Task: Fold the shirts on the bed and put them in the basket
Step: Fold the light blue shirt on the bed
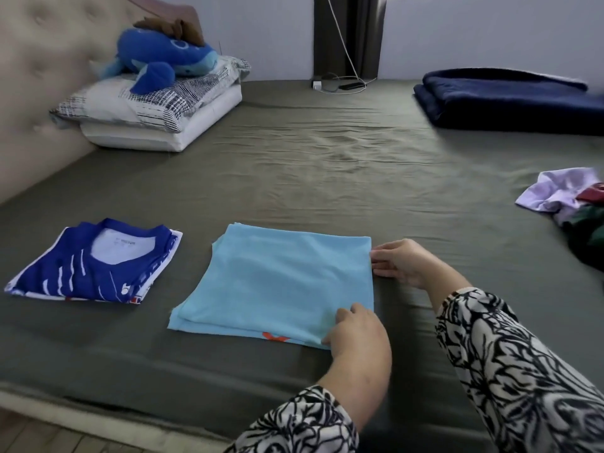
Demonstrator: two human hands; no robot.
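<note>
A light blue shirt (281, 282) lies folded into a rectangle on the olive bed sheet (327, 165) near the bed's front edge. My left hand (356, 331) pinches its near right corner, where a bit of orange print shows. My right hand (402, 263) holds the shirt's right edge, thumb and fingertips at the fold. A folded blue and white striped shirt (98, 266) sits to the left of it. Unfolded clothes, lilac, red and dark green (568, 204), lie in a heap at the right edge. No basket is in view.
Two stacked pillows (157, 116) with a blue plush toy (163, 57) sit at the back left against the padded headboard (39, 76). A folded navy blanket (510, 99) lies at the back right. A charger and cable (336, 85) rest by the wall.
</note>
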